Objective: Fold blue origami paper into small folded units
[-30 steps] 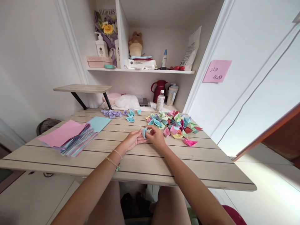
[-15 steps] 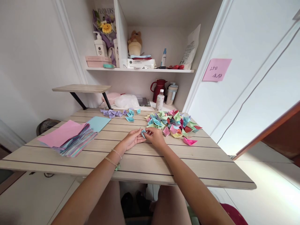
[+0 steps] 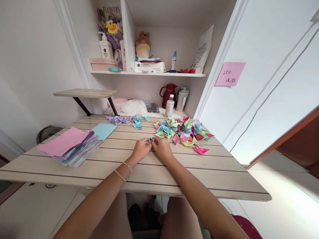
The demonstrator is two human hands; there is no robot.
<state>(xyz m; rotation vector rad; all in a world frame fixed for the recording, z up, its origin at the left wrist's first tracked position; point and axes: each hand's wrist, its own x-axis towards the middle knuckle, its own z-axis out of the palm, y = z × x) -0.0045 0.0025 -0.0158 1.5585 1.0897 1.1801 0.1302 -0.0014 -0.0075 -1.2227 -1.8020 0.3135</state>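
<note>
A small folded blue paper (image 3: 150, 140) is pinched between my two hands above the middle of the table. My left hand (image 3: 141, 148) grips its left side with curled fingers, and my right hand (image 3: 161, 147) grips the other side. Most of the paper is hidden by the fingers. To the right of my hands lies a heap of colourful folded paper boats (image 3: 184, 131), with one pink paper boat (image 3: 201, 150) at its near edge. Beyond my hands are a few blue folded papers (image 3: 137, 126) and several purple folded papers (image 3: 118, 120).
A stack of coloured paper sheets (image 3: 79, 149) lies at the left, with a light blue sheet (image 3: 104, 131) beside it. A small raised shelf (image 3: 86, 93) stands at the back left. Behind the heap are a plastic bottle (image 3: 169, 107), a red jug (image 3: 169, 94) and a tumbler (image 3: 182, 99).
My left hand has turned from a flatter, palm-up pose to curled fingers. Both hands have drawn together around the blue paper, which now shows less.
</note>
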